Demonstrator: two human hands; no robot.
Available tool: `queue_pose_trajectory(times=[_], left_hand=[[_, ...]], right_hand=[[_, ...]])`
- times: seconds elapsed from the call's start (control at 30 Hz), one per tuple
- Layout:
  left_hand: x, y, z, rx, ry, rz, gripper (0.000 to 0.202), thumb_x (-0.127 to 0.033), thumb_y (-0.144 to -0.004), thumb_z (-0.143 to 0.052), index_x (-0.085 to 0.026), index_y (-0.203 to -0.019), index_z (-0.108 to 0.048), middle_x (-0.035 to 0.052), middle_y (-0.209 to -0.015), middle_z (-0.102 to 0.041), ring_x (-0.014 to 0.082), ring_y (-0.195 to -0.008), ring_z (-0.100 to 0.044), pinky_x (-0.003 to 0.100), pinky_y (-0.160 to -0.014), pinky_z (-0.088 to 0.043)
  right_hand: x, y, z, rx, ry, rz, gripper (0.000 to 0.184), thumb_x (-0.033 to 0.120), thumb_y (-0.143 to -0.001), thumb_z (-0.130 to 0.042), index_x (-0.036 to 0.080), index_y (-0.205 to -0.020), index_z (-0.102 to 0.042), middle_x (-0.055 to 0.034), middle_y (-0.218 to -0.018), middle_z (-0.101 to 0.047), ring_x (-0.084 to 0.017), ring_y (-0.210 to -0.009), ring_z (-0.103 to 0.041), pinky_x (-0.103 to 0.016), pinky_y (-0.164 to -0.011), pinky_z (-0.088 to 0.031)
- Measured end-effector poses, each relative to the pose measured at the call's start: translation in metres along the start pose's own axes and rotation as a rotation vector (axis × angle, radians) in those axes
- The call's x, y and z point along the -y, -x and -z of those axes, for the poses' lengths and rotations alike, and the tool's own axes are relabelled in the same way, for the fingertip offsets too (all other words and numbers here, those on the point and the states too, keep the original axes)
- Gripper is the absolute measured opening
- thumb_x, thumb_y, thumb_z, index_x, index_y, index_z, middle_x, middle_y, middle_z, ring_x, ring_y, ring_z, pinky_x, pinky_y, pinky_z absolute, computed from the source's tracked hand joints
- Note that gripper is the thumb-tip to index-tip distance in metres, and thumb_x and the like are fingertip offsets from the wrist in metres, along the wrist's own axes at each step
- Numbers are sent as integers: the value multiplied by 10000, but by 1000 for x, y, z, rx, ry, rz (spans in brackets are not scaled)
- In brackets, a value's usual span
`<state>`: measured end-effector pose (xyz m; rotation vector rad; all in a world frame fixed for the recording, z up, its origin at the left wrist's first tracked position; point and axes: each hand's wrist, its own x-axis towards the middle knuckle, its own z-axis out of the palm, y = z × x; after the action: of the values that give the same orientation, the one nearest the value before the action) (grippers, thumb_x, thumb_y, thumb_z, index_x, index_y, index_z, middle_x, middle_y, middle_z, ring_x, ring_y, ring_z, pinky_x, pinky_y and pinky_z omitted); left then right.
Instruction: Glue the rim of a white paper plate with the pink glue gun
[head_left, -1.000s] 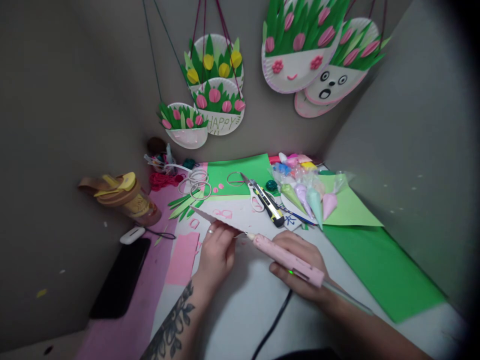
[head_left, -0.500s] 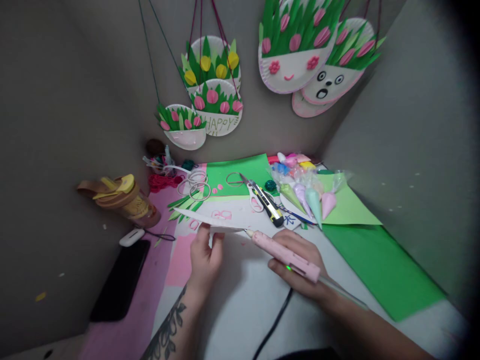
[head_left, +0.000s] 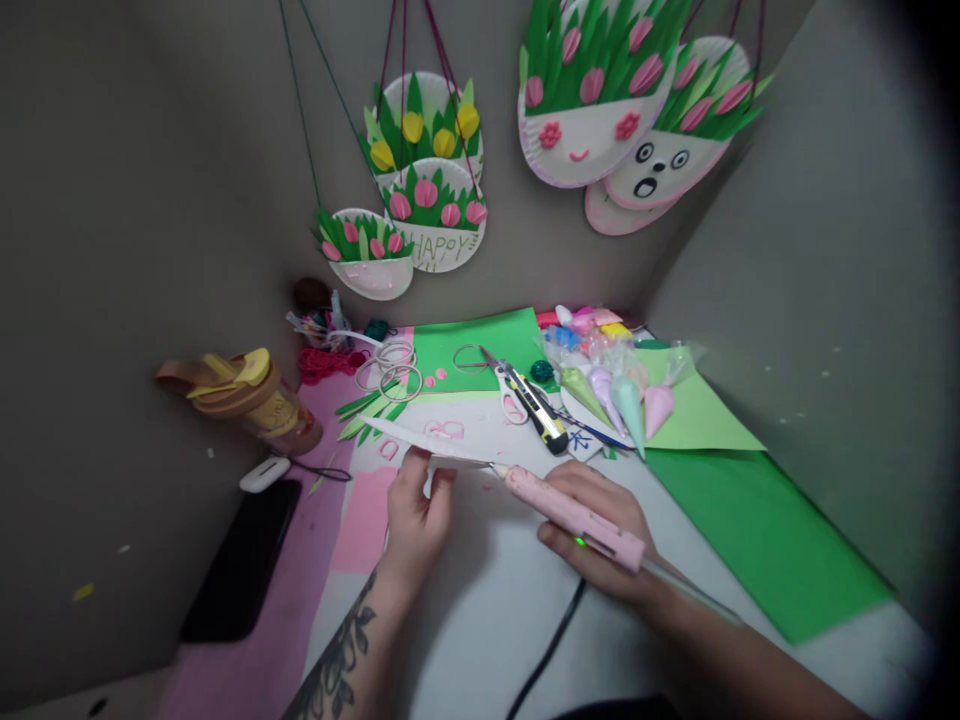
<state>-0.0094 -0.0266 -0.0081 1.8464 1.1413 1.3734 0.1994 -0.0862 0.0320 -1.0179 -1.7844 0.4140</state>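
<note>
My left hand (head_left: pixel 416 510) pinches a white paper plate piece (head_left: pixel 409 437) by its near edge and holds it tilted above the table. My right hand (head_left: pixel 600 530) is wrapped round a pink glue pen (head_left: pixel 574 518) with a small green light on it. The pen's tip meets the plate's edge just right of my left fingers. A black cord (head_left: pixel 547 650) runs from the pen toward me.
Scissors (head_left: pixel 501 382) and a yellow-black utility knife (head_left: pixel 541 408) lie behind my hands. Pastel piping bags (head_left: pixel 622 395), green paper sheets (head_left: pixel 750 540), pink paper (head_left: pixel 364 518), a black phone (head_left: pixel 240 570), a tipped bottle (head_left: pixel 247 395) and hanging paper-plate crafts (head_left: pixel 427 190) surround the corner.
My left hand shifted its hold along the plate's edge and the plate tipped flatter. My right hand and the pen stayed nearly still.
</note>
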Motion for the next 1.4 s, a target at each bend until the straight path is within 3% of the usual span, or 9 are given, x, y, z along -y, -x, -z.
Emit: queue_pose_trajectory(times=[0.27, 0.67, 0.8, 0.97, 1.1, 1.2, 1.4], left_hand=[[-3, -2, 0, -53, 78, 64, 201, -296, -913, -509, -203, -1071, -591, 74, -1046, -694, 208, -1022, -639, 312, -867, -505], [-2, -1, 1, -8, 12, -2, 204, -235, -902, -508, -210, -1094, -573, 78, -1054, -682, 198, -982, -644, 305, -849, -502], [-3, -3, 2, 29, -58, -66, 145, -220, -896, -498, -199, -1008, -587, 74, -944, -680, 209, -975, -643, 322, -850, -498], [-3, -3, 2, 12, -8, -12, 194, -208, -899, -500, -208, -1078, -576, 73, -1030, -678, 188, -958, -642, 292, -834, -492], [-4, -4, 2, 34, -12, -42, 153, -208, -875, -531, -192, -1008, -605, 75, -998, -685, 198, -937, -641, 293, -823, -485], [-6, -5, 0, 0, 112, 56, 129, -250, -874, -552, -190, -970, -614, 57, -921, -683, 184, -881, -637, 280, -802, -480], [-3, -9, -8, -221, 479, 386, 281, -393, -800, -666, -188, -982, -602, 26, -880, -653, 144, -813, -614, 256, -785, -473]], right_hand=[[0, -1, -1, -23, 3, -4, 120, 273, -805, -646, 190, -891, -643, -40, -723, -641, -171, -637, -593, -288, -549, -488], [-1, 0, -1, -14, 2, -4, 108, 252, -798, -645, 192, -887, -633, -31, -713, -629, -167, -642, -590, -290, -553, -491], [0, -1, -1, -23, 5, 8, 93, 250, -802, -640, 193, -875, -636, -31, -710, -627, -164, -639, -583, -286, -549, -487], [-1, -1, -1, -18, 5, -2, 111, 265, -813, -636, 185, -890, -638, -34, -710, -625, -163, -639, -583, -286, -550, -484], [-4, 1, -2, -9, 1, 1, 129, 286, -820, -635, 185, -901, -637, -36, -727, -630, -165, -651, -584, -288, -558, -483], [-6, 2, -2, -6, 20, 3, 137, 276, -822, -633, 184, -923, -644, -39, -737, -635, -167, -663, -586, -292, -572, -483], [-1, 2, -1, -8, 39, 21, 196, 202, -812, -618, 193, -1006, -644, -40, -764, -643, -176, -694, -607, -302, -615, -522]])
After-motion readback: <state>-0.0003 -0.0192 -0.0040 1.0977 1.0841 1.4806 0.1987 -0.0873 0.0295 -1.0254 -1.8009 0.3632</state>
